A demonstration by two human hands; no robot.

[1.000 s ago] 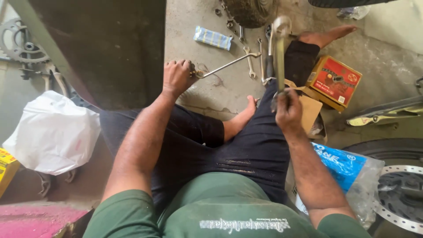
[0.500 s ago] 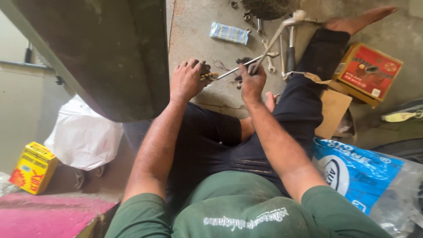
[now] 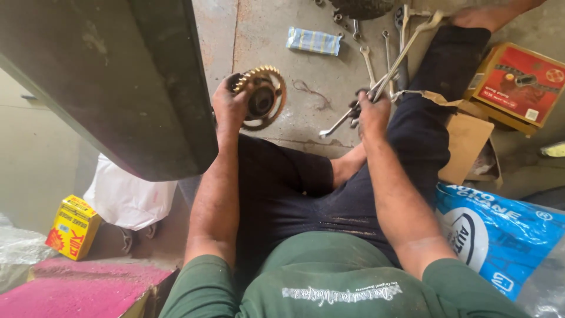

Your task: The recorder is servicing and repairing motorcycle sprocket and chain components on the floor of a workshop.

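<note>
one sprocket (image 3: 261, 96), two hands (image 3: 231, 108), two boxes (image 3: 519, 79), one blue bag (image 3: 500, 232)

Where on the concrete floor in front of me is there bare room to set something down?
Bare concrete lies between the gold toothed sprocket in the left hand and the long silver wrench in the right hand, below the blue-striped packet. It is crowded at the top right, with loose spanners and the red cardboard box.
</note>
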